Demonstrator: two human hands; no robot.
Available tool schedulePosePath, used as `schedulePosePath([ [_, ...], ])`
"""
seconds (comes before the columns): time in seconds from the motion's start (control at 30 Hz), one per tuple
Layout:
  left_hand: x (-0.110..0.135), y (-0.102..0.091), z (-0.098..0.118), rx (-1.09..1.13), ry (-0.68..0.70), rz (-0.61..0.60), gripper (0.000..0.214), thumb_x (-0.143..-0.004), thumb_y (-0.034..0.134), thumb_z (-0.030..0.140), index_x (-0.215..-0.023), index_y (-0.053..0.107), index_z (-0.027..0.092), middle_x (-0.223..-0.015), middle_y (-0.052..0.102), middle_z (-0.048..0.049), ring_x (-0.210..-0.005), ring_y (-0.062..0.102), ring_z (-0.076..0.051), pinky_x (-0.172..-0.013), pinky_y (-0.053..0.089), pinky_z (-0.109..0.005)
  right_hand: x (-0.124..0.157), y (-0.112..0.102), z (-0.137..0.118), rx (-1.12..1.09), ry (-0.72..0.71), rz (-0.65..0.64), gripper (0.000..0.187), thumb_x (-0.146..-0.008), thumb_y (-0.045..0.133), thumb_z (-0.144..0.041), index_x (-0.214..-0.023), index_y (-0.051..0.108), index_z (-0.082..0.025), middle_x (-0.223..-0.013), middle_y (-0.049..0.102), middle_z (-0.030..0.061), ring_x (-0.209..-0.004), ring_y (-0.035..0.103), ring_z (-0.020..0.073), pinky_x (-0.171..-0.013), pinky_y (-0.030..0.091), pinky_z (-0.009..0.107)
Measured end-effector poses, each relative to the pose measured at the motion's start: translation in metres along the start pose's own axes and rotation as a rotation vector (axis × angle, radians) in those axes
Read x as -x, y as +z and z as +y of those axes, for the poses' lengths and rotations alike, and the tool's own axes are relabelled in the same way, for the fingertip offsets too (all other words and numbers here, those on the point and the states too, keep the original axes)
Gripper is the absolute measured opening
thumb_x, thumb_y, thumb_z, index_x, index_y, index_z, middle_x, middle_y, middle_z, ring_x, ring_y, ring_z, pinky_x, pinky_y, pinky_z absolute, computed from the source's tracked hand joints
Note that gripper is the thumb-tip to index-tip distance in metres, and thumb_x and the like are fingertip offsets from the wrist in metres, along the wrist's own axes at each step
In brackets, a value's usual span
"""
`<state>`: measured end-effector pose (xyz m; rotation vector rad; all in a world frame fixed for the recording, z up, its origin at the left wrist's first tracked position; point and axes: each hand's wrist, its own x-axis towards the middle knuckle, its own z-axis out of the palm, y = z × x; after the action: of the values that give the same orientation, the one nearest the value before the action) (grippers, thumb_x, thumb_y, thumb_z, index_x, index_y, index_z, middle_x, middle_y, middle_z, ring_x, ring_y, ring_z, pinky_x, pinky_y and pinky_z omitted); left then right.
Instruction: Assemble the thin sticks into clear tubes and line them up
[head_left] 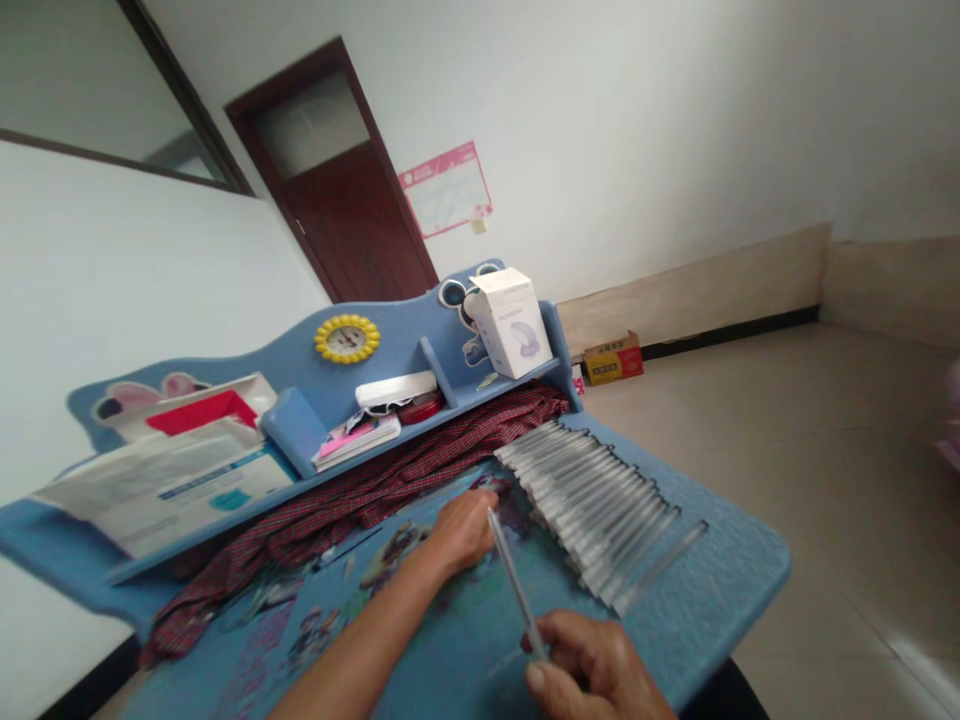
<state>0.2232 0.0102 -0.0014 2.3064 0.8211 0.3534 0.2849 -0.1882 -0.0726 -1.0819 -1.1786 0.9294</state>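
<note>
Low in the frame, right of centre, the right hand is cut off by the bottom edge, its fingers curled and pinching the lower end of a thin clear pen that slants up and to the left. The pen's upper tip ends just beside the left hand, at the centre of the frame; that hand lies knuckles up on the blue desk with fingers folded under, and whether it grips anything cannot be told, since its palm side is hidden. To the right of it a row of similar clear pens lies side by side, running from mid-frame down toward the right. A red checked cloth is bunched along the foot of the desk's shelf, its lower left end blurred. On the shelf at upper centre stands a white box with a pale printed shape; its lettering is too small to read. The papers at left carry blue print, also illegible, as are the pink wall poster and the orange carton on the floor.
</note>
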Motion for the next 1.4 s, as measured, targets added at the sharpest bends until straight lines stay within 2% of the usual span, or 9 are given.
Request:
schedulePosePath([
  [0.1, 0.018, -0.015, -0.002, 0.142, -0.124, 0.044, 0.003, -0.058, 0.058, 0.015, -0.060, 0.056, 0.016, -0.054, 0.052, 0.0005, -0.056, 0.051, -0.015, -0.052, 0.038, -0.024, -0.002, -0.001, -0.003, 0.018, 0.022, -0.021, 0.045, -0.075, 0.047, -0.054, -0.085, 0.059, -0.012, -0.047, 0.029, -0.0067, -0.042, 0.026, 0.0057, -0.040, 0.020, 0.018],
  [0.17, 0.033, -0.024, -0.005, 0.428, -0.195, 0.083, 0.009, -0.063, 0.059, 0.020, -0.070, 0.057, 0.015, -0.060, 0.056, -0.0005, -0.055, 0.052, -0.013, -0.046, 0.036, -0.021, -0.003, 0.000, -0.005, 0.075, 0.035, -0.037, 0.039, -0.075, 0.048, -0.049, -0.081, 0.059, -0.012, -0.047, 0.026, -0.0070, -0.043, 0.024, 0.0056, -0.040, 0.018, 0.019],
  [0.27, 0.053, -0.032, -0.011, 0.807, -0.194, 0.137, 0.013, -0.066, 0.061, 0.020, -0.075, 0.054, 0.013, -0.067, 0.058, -0.0018, -0.058, 0.054, -0.011, -0.045, 0.036, -0.018, -0.003, 0.004, -0.008, 0.179, 0.081, -0.070, 0.031, -0.076, 0.048, -0.041, -0.073, 0.057, -0.012, -0.049, 0.027, -0.0063, -0.045, 0.025, 0.0058, -0.041, 0.018, 0.019],
  [0.4, 0.068, -0.033, -0.018, 1.002, -0.198, 0.204, 0.014, -0.066, 0.062, 0.016, -0.076, 0.053, 0.013, -0.066, 0.059, -0.0021, -0.056, 0.054, -0.010, -0.045, 0.038, -0.018, -0.003, 0.012, -0.008, 0.307, 0.115, -0.094, 0.027, -0.077, 0.047, -0.037, -0.068, 0.054, -0.013, -0.050, 0.029, -0.0057, -0.047, 0.027, 0.0066, -0.042, 0.018, 0.020],
  [0.63, 0.076, -0.026, -0.021, 1.027, -0.194, 0.202, 0.019, -0.066, 0.063, 0.016, -0.082, 0.054, 0.012, -0.066, 0.061, -0.0033, -0.055, 0.056, -0.010, -0.046, 0.040, -0.018, -0.005, 0.025, -0.004, 0.560, 0.135, -0.081, 0.020, -0.076, 0.046, -0.032, -0.064, 0.050, -0.016, -0.046, 0.033, -0.0057, -0.044, 0.030, 0.0073, -0.044, 0.018, 0.021],
  [0.8, 0.078, -0.022, -0.019, 0.997, -0.199, 0.217, 0.029, -0.064, 0.065, 0.016, -0.092, 0.057, 0.011, -0.067, 0.063, -0.0043, -0.054, 0.056, -0.010, -0.047, 0.040, -0.019, -0.005, 0.030, -0.001, 0.608, 0.125, -0.020, 0.020, -0.076, 0.043, -0.031, -0.065, 0.050, -0.016, -0.045, 0.035, -0.0056, -0.044, 0.031, 0.0077, -0.045, 0.019, 0.021],
  [0.97, 0.081, -0.019, -0.014, 0.952, -0.192, 0.195, 0.023, -0.061, 0.067, 0.018, -0.082, 0.061, 0.011, -0.065, 0.063, -0.0041, -0.053, 0.057, -0.011, -0.046, 0.039, -0.019, -0.004, 0.030, -0.002, 0.605, 0.128, -0.002, 0.022, -0.077, 0.042, -0.034, -0.064, 0.049, -0.017, -0.045, 0.036, -0.0055, -0.043, 0.033, 0.0078, -0.045, 0.020, 0.021],
  [1.13, 0.084, -0.016, -0.010, 0.890, -0.182, 0.105, 0.019, -0.063, 0.067, 0.021, -0.076, 0.057, 0.013, -0.060, 0.061, -0.0016, -0.052, 0.056, -0.011, -0.045, 0.039, -0.018, -0.002, 0.031, -0.004, 0.618, 0.106, 0.025, 0.027, -0.079, 0.041, -0.038, -0.066, 0.052, -0.017, -0.045, 0.035, -0.0054, -0.043, 0.032, 0.0082, -0.044, 0.019, 0.022],
  [1.4, 0.089, -0.028, -0.015, 0.854, -0.184, 0.028, 0.020, -0.067, 0.065, 0.030, -0.069, 0.052, 0.014, -0.047, 0.055, 0.0017, -0.035, 0.046, -0.006, -0.037, 0.031, -0.015, 0.003, 0.031, 0.005, 0.570, -0.020, 0.105, 0.044, -0.086, 0.032, -0.047, -0.065, 0.054, -0.016, -0.046, 0.034, -0.0043, -0.043, 0.034, 0.0082, -0.045, 0.022, 0.023],
])
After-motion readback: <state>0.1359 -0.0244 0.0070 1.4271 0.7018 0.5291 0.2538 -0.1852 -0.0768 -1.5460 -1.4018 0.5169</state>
